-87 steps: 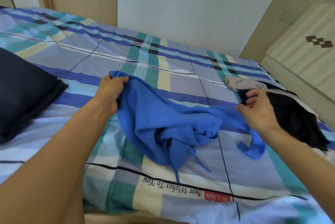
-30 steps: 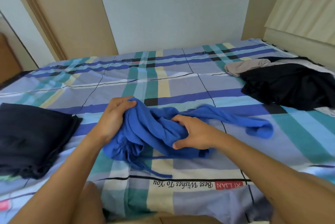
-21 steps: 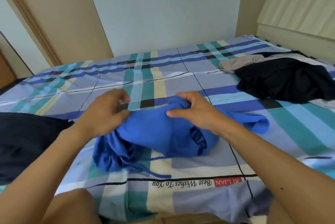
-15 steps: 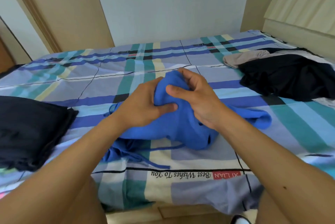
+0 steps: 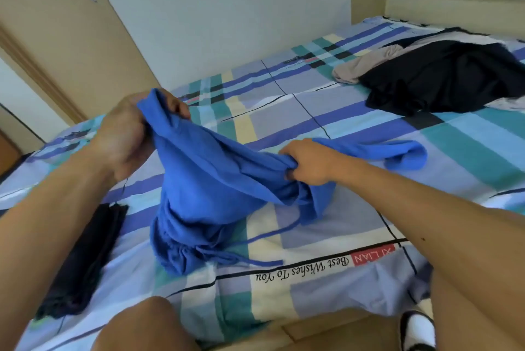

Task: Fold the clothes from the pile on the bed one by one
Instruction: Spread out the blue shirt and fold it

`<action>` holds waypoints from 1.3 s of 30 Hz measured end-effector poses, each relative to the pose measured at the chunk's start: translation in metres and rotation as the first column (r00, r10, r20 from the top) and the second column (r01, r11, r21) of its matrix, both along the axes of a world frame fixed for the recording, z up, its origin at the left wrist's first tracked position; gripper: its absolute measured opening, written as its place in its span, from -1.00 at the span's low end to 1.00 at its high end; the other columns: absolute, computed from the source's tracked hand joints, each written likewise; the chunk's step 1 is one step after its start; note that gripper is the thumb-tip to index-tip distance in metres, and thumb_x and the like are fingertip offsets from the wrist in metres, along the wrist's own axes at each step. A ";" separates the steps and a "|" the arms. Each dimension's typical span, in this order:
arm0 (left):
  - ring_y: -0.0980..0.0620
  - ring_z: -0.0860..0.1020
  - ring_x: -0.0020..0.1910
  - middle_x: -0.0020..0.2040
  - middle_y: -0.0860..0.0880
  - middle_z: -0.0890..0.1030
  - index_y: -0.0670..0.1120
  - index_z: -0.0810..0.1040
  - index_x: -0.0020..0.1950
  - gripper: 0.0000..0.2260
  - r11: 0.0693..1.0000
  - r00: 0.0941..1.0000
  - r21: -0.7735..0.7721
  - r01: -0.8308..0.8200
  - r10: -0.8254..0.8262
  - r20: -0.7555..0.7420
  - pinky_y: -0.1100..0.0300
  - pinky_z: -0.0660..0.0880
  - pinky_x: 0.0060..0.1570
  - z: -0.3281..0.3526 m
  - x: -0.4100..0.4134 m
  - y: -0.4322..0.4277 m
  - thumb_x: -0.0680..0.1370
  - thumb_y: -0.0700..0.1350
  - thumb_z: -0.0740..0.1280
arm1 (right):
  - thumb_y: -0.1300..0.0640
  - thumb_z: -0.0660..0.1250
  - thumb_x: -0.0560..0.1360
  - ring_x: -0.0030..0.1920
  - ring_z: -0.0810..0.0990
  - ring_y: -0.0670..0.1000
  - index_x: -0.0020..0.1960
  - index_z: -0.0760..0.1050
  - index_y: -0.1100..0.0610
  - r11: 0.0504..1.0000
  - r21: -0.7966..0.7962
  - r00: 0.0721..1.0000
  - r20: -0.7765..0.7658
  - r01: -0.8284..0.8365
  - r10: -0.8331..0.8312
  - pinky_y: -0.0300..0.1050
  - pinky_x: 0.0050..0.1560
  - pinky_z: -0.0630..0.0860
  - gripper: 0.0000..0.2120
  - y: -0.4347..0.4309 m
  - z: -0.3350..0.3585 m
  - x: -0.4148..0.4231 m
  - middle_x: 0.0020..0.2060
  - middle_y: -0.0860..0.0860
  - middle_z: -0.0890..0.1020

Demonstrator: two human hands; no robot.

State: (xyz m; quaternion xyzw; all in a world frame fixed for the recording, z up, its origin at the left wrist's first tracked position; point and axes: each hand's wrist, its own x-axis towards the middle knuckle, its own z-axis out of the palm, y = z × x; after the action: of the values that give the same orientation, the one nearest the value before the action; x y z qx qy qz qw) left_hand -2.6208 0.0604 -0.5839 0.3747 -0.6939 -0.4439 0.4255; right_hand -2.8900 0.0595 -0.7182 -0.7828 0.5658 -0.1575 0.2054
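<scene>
Your left hand (image 5: 122,137) grips the blue garment (image 5: 216,191) raised; your right hand (image 5: 308,161) clutches its bunched middle. Long axis slopes upper-left to right across the bed (image 5: 369,129).

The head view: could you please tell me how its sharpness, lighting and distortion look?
Head view: the light is soft and even, with no glare and only faint shadow under the blue garment; the left hand looks slightly motion-smeared, while the right hand is sharper; wide-angle bending tilts the door frame; the dark clothes show little fold detail.
</scene>
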 end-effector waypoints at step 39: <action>-0.07 0.59 -0.16 -0.09 -0.13 0.62 -0.07 0.48 0.11 -0.63 0.968 0.899 0.203 -0.147 0.046 0.435 0.08 0.60 -0.10 -0.008 -0.066 -0.009 0.44 -0.46 0.38 | 0.33 0.26 0.51 -0.27 0.50 -0.08 -0.14 0.50 0.14 0.883 0.029 0.382 0.895 0.468 -0.231 -0.18 -0.23 0.44 -0.86 0.006 0.045 -0.015 -0.26 0.03 0.57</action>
State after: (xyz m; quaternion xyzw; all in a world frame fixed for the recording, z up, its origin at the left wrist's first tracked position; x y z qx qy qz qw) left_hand -2.6868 0.0513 -0.5914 0.5437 -0.6943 -0.4068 0.2385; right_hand -2.9053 0.0653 -0.6727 -0.4669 0.5083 -0.6407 0.3365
